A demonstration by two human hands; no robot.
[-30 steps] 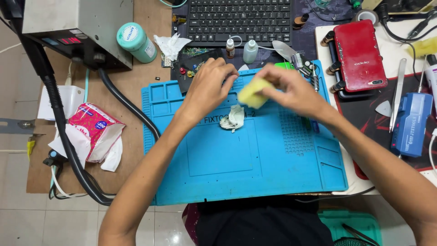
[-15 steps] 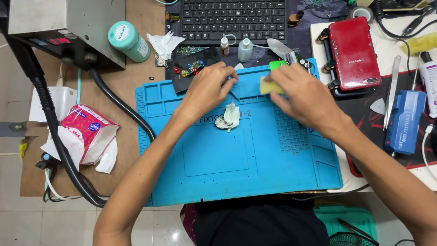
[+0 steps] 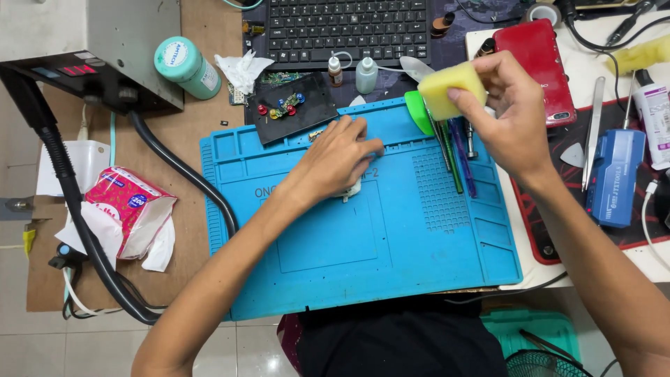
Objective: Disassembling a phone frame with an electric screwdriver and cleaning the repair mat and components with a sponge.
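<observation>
My right hand (image 3: 506,115) holds a yellow sponge (image 3: 450,89) up over the far right part of the blue work mat (image 3: 363,251). My left hand (image 3: 335,157) lies palm-down on the mat and covers a small white part (image 3: 349,190); only its edge shows under the fingers. Several thin tools (image 3: 453,150) lie in the mat's right-hand trays just below the sponge. A green pick (image 3: 417,112) sits beside them.
A keyboard (image 3: 345,28) lies at the back. A red phone (image 3: 537,66) and a blue tool (image 3: 614,178) lie right. A black tray with coloured screws (image 3: 289,105), two small bottles (image 3: 352,70), a teal can (image 3: 185,66), a black hose (image 3: 181,171) and a tissue pack (image 3: 129,209) are left.
My right hand has lifted the sponge off the white part and carried it to the right and away. My left hand has stayed on the part and now covers it more fully.
</observation>
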